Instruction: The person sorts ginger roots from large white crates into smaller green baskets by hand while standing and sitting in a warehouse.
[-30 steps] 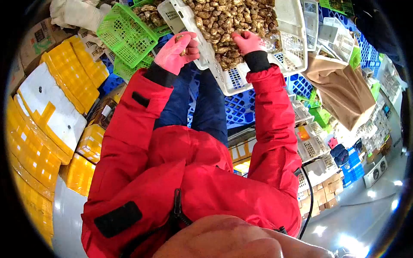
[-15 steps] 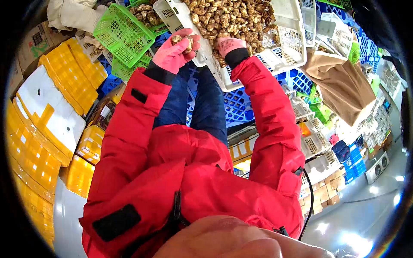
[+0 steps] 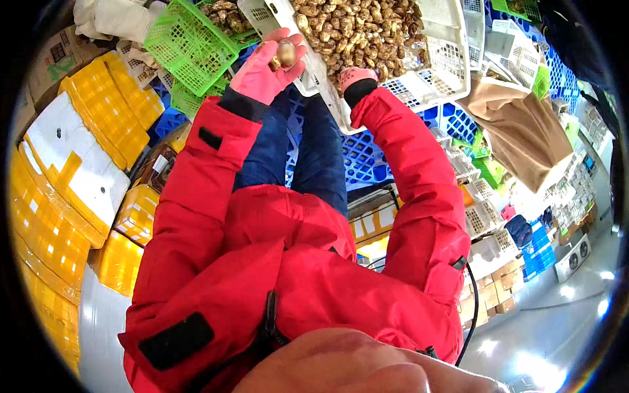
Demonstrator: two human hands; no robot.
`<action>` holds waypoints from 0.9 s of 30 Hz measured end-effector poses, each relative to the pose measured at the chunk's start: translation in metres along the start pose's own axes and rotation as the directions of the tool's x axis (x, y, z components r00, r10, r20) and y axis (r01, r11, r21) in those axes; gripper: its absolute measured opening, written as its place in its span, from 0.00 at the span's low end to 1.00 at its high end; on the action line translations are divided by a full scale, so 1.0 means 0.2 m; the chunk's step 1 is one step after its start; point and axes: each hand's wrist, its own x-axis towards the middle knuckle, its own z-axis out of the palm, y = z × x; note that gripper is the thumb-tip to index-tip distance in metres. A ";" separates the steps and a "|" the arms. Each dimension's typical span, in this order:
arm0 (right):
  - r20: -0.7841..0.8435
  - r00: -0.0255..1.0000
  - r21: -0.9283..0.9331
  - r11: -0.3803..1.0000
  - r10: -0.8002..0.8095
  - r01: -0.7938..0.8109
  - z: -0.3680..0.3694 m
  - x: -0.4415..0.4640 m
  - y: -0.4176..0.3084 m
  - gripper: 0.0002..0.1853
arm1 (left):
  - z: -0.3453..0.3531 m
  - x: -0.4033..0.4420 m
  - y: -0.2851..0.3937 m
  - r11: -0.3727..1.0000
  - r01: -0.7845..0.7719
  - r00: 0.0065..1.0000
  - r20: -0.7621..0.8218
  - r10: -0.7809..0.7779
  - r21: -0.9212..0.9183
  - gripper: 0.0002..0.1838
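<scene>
My left hand (image 3: 270, 69), in a pink glove, is raised palm up with its fingers curled around a brown shellfish (image 3: 285, 54) that has a pale, shiny face. A large white basket (image 3: 443, 73) in front of me holds a heap of brown, knobbly shellfish (image 3: 360, 31). At the near edge of that heap is my right hand (image 3: 358, 78), gloved in pink with a dark pattern on its back. Its fingers look curled, but their tips are hidden, and I cannot make out what is in them.
Left of the white basket stand green baskets (image 3: 191, 47), one with more shellfish. Foam boxes with yellow tape (image 3: 108, 108) are stacked at the left. Blue pallets (image 3: 360, 160) lie below the basket. A brown cloth (image 3: 514, 124) covers something at the right.
The shellfish in my left hand has turned to show its pale side, and fewer pieces show there. My right hand has drawn back slightly toward the heap's near edge.
</scene>
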 end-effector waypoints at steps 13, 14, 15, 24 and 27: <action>-0.141 0.978 0.093 0.985 0.155 -0.143 0.10 -0.02 0.30 0.20 | -0.08 -0.03 0.04 0.938 0.123 0.991 -0.012 -0.134 -0.324 0.16; -0.118 0.984 0.004 0.991 0.132 -0.132 0.15 -0.01 0.25 0.18 | -0.07 -0.05 0.04 0.933 0.144 0.988 0.000 -0.152 -0.330 0.16; -0.087 0.990 -0.094 0.989 0.109 -0.117 0.13 -0.03 0.20 0.16 | -0.07 -0.06 0.05 0.937 0.134 0.989 -0.017 -0.147 -0.324 0.16; -0.079 0.994 -0.100 0.992 0.073 -0.081 0.10 -0.05 0.26 0.19 | -0.08 -0.09 0.08 0.947 0.094 0.992 -0.048 -0.114 -0.308 0.16; -0.133 0.976 0.095 0.983 0.170 -0.159 0.06 -0.16 0.37 0.25 | -0.11 -0.09 0.08 0.950 0.082 0.993 -0.057 -0.104 -0.301 0.16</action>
